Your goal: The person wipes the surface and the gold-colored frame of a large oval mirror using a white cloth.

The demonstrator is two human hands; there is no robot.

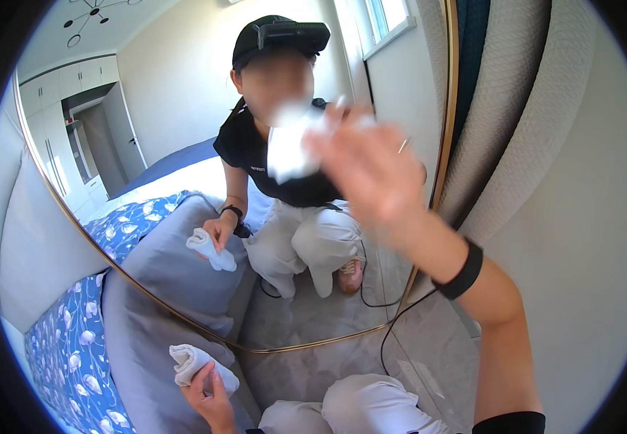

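In front of me stands a large mirror [328, 346] with a thin gold frame and rounded lower corners. My right hand [382, 170], blurred by motion, is raised before its glass, a black band on the wrist. Its fingers grip a white cloth [289, 150], also smeared; whether the cloth touches the glass I cannot tell. Low on the left, my left hand [211, 398] is closed around a folded white towel [201, 367], held over the grey bed side. The reflection shows me crouching, with the towel in that hand.
To the left is a grey upholstered bed side [143, 347] with blue floral bedding [75, 354]. Beige curtains [545, 108] hang at the right beside a pale wall [581, 253]. A black cable [386, 340] runs across the grey tiled floor [284, 380] near my knees.
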